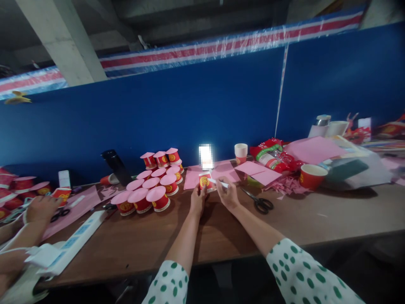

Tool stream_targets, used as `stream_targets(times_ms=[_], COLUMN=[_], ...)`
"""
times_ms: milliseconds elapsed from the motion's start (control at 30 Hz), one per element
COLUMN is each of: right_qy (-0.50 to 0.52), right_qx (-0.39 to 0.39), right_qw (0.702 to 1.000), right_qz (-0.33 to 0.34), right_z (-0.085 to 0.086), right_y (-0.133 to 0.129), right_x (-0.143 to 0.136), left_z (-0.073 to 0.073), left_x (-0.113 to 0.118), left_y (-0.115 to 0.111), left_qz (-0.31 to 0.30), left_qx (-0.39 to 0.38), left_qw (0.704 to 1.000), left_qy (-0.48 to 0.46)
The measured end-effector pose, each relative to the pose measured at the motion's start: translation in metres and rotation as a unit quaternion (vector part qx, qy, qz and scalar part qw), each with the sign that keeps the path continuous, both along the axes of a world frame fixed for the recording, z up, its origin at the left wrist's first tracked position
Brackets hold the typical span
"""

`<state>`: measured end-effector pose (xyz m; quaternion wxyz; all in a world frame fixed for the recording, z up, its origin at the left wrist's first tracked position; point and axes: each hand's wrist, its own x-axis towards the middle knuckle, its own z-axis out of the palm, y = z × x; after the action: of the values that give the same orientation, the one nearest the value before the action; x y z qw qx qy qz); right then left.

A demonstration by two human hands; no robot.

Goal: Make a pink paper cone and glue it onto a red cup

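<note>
A red paper cup (205,181) with a yellow emblem is held in my left hand (198,201), its fingers wrapped round the near side. My right hand (230,196) pinches a slim white pen (222,184), whose tip points at the cup's right side; whether it touches I cannot tell. Pink paper sheets (226,169) lie just behind both hands. To the left stand several red cups topped with pink paper discs (156,194), in rows. Black-handled scissors (262,205) rest on the table right of my right hand.
A bright, blurred-out phone-like screen (206,155) stands behind the cup. At left are a black bottle (115,165), a white power strip (77,240) and another person's hand (42,209). Right are pink paper scraps (289,185), a red cup (311,176) and a blue partition (190,114) behind.
</note>
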<state>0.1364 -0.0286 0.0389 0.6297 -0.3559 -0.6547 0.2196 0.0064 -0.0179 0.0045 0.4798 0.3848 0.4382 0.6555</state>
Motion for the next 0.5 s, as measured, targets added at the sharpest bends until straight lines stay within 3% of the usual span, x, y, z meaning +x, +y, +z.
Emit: stream_targets(times_ms=[500], right_qy=[-0.003], right_qx=[0.008], right_qw=[1.000], right_qz=[-0.004], right_z=[-0.0019], right_y=[0.0022], right_x=[-0.0007], left_z=[0.0019], left_x=[0.0015], left_y=[-0.0006], left_qz=[0.009], left_qx=[-0.006], left_qw=[1.000], left_qy=[-0.008])
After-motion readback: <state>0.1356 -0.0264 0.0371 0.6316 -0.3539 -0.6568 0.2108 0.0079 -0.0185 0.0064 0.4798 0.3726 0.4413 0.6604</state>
